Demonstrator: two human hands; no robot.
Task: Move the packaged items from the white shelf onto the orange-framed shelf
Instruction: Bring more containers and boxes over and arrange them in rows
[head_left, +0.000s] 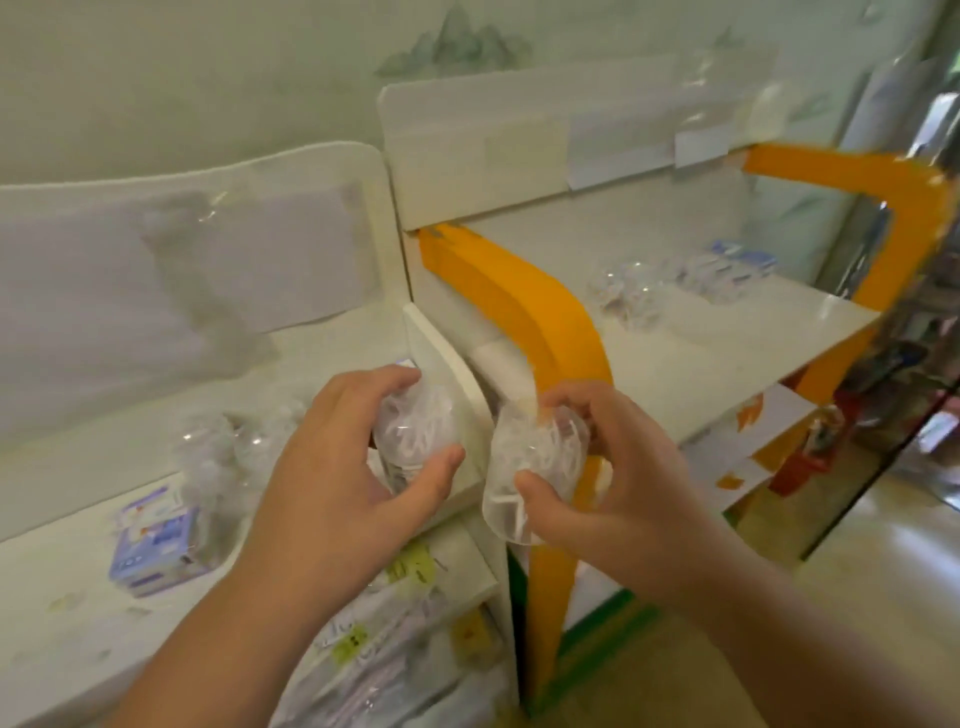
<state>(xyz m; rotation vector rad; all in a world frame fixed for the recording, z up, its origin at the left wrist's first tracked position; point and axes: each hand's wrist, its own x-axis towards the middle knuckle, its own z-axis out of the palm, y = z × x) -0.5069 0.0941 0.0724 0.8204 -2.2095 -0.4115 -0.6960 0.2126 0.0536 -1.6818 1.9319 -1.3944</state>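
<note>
One clear-wrapped packet (415, 434) is gripped by curled left hand (353, 457) fingers, another (524, 467) pinched by the right hand (613, 467), both carried mid-air between white shelf (78, 545) and orange-framed shelf (701, 353), presumably for placement beside packets (628, 291) already there.

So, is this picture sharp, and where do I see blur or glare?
Head view: soft overall; motion blur smears the orange frame at right; wide-angle lens bends the white shelf edges; glare spots glint on the clear packet in the left hand and the one in the right hand.
</note>
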